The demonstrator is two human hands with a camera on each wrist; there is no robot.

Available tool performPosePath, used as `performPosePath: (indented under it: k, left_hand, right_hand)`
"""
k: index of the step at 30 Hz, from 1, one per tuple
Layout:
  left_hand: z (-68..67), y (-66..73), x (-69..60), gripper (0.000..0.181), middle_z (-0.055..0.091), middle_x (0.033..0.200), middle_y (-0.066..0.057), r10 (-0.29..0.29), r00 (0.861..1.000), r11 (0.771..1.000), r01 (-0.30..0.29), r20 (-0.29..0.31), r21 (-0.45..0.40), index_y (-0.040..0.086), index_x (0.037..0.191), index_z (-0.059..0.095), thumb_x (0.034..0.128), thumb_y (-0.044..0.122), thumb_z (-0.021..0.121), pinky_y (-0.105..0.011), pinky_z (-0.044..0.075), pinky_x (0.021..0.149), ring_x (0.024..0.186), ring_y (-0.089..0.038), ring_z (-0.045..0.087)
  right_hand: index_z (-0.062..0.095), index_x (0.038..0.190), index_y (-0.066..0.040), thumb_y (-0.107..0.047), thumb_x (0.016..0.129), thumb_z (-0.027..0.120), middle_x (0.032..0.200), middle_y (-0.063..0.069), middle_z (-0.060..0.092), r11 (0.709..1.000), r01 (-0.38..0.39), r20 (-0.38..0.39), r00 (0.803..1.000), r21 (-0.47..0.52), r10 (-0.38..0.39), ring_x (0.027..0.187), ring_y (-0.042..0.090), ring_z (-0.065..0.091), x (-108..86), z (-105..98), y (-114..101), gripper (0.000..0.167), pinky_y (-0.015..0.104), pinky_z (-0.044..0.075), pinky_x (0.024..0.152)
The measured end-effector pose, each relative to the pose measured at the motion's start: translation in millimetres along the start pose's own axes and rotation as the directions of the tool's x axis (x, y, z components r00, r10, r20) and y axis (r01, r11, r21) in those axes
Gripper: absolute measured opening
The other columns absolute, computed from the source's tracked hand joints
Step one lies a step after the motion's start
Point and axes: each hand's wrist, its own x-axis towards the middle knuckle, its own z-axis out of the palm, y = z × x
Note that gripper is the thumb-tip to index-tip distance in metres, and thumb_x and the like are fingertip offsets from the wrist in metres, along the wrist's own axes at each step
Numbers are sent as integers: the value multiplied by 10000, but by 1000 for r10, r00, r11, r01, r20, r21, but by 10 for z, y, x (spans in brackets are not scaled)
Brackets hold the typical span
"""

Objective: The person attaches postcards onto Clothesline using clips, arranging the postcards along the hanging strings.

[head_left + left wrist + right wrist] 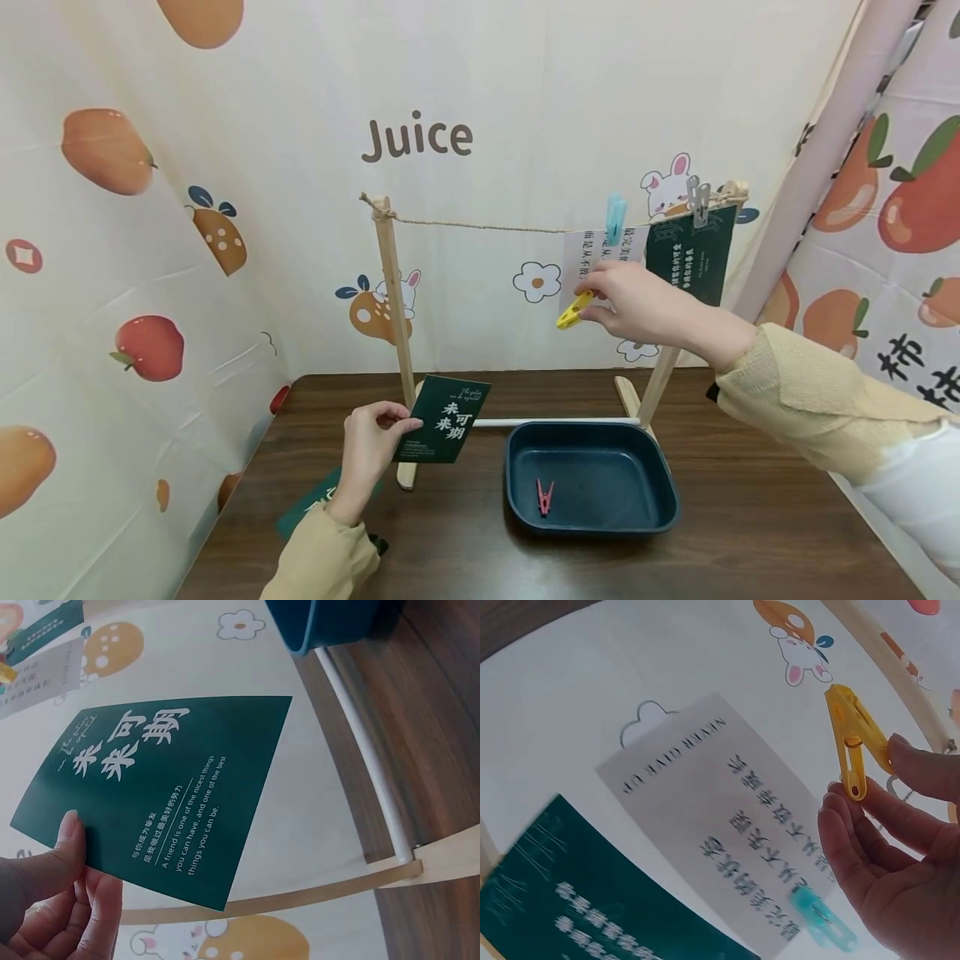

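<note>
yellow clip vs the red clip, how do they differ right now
The yellow clip is pinched by the right hand, while no hand touches the red clip. The yellow clip is up in the air; the red clip lies in the dark blue tray. Their colors differ too, yellow against pinkish red. Both are small two-legged clips, and neither is on the rope.

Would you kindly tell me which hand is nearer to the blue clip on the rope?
Right: the right hand is just below the blue clip, pinching a yellow clip. The left hand is much lower and further left, holding a green card.
</note>
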Motion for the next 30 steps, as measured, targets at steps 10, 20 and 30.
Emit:
performPosePath:
  k: [10, 20, 30]
  left_hand:
    - [25, 133, 91, 141, 612, 648, -47, 35, 999, 998, -36, -34, -55, 38, 693, 658, 673, 124, 768, -216, 396, 491, 571, -147, 488]
    - [94, 329, 210, 141, 629, 691, -66, 51, 997, 995, -56, -51, -87, 24, 702, 667, 674, 124, 763, -215, 430, 529, 592, -154, 515]
    - [156, 516, 348, 156, 607, 678, -73, 52, 997, 986, -60, -50, -159, 10, 725, 664, 676, 123, 760, -218, 417, 527, 596, -173, 491]
  right_hand:
    - [629, 954, 9, -69, 792, 657, 904, 108, 573, 998, 47, -11, 999, -42, -47, 751, 209, 534, 206, -168, -84, 183, 318, 468, 644]
    - [601, 1033, 41, -81, 817, 626, 940, 139, 561, 999, -15, 21, 1000, -43, 16, 755, 223, 528, 335, -324, -140, 249, 340, 461, 672]
    - [573, 1073, 63, -80, 839, 590, 946, 149, 529, 998, -42, 55, 998, -46, 44, 827, 255, 513, 449, -456, -187, 275, 373, 440, 741]
